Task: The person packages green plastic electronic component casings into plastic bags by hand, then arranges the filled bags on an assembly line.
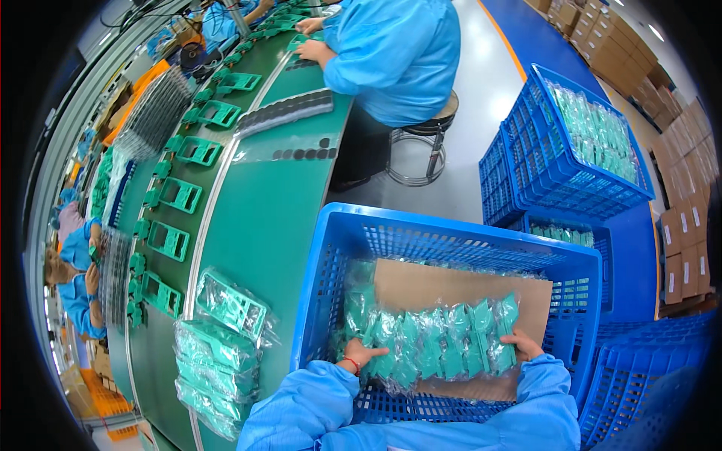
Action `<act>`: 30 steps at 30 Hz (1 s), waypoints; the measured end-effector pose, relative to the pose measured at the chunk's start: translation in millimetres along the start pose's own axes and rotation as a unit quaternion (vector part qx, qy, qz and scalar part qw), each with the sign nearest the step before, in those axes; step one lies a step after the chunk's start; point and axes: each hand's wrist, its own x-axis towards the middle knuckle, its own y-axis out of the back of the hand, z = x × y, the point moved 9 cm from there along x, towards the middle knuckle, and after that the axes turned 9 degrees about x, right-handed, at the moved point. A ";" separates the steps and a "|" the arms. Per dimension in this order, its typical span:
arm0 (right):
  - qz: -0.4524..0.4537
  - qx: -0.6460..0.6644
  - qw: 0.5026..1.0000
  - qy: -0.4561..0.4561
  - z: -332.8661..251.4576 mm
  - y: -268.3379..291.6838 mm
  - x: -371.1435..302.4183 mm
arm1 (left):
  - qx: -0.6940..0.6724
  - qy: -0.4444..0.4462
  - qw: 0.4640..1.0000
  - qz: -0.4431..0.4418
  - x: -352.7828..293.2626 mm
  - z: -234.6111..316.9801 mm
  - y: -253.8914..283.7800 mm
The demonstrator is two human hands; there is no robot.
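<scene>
Blue crate (331, 248): a slatted plastic bin walls in both hands, its floor below the fingertips lined with brown cardboard (444, 286).
Conveyor (256, 225): the green belt runs outward of the left fingers, carrying open green frames; a heap of wrapped frames (218, 361) lies just beside that wrist.
Bagged parts (436, 342): a row of teal pieces in clear film stands on edge between the two hands, over the cardboard.
Left hand (362, 352): fingers curled against the row's near end, pressing inward.
Right hand (520, 344): fingers hooked over the far end, gripping film.
Risk: squeezed only at its ends, the row could buckle mid-span, slick bags spilling out.
</scene>
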 end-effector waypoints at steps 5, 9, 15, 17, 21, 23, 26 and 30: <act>-0.073 0.074 0.993 -0.058 14.6 5.3 -3.6 | -0.029 -0.143 0.987 -0.073 5.7 -7.6 -29.3; -0.021 0.175 0.980 -0.092 43.8 23.8 15.2 | -0.109 -0.172 0.974 -0.102 23.3 -21.5 -43.5; -0.031 0.324 0.940 -0.098 36.0 -14.8 -15.4 | -0.192 -0.072 0.967 -0.149 7.1 -24.7 -35.9; -0.049 0.339 0.935 -0.091 27.1 -15.8 -29.0 | -0.218 -0.056 0.958 -0.180 0.2 -19.7 -36.8; -0.041 0.324 0.945 -0.026 -12.2 -27.8 -76.1 | -0.206 -0.079 0.963 -0.157 -21.8 -14.1 -23.9; -0.022 0.332 0.939 0.085 -50.4 -46.9 -104.7 | -0.239 -0.155 0.953 -0.098 -31.6 0.8 -8.1; -0.070 0.237 0.957 0.154 -95.7 -72.6 -123.6 | -0.315 -0.193 0.926 -0.081 -88.3 40.6 36.4; -0.121 0.231 0.929 0.261 -151.0 -153.2 -161.2 | -0.401 -0.226 0.886 -0.053 -157.2 64.4 110.1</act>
